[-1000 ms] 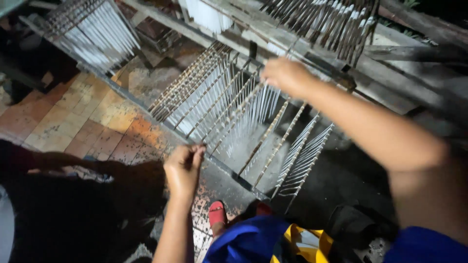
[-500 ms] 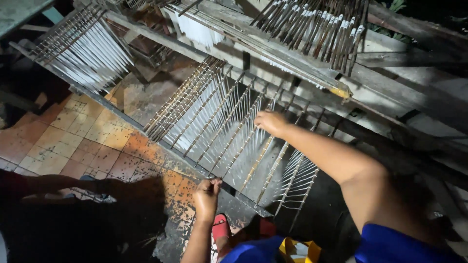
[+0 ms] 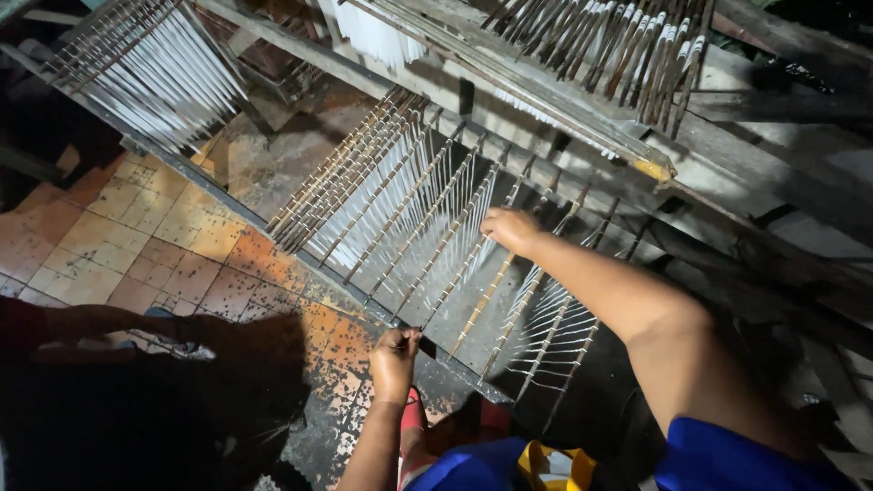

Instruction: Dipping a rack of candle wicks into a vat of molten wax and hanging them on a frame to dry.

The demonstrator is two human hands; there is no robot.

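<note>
A slanted rack (image 3: 320, 265) holds several thin wooden rods with rows of white candles (image 3: 377, 195) hanging under them. My left hand (image 3: 394, 359) is closed on the near end of one rod (image 3: 453, 284) at the rack's lower rail. My right hand (image 3: 509, 227) rests closed on the far part of what looks like the same rod, near the rack's upper side. To the right of that rod, more rods (image 3: 555, 332) carry short pale candles.
A second candle rack (image 3: 150, 73) stands at the upper left and a third (image 3: 600, 45) lies on a wooden beam at the top right. Worn orange floor tiles (image 3: 136, 245) lie to the left. My foot in a red sandal (image 3: 414, 418) stands below the rack.
My right hand has come down from the rack's far edge to its middle. My left hand has shifted right onto the near rail and closed on a rod's end.
</note>
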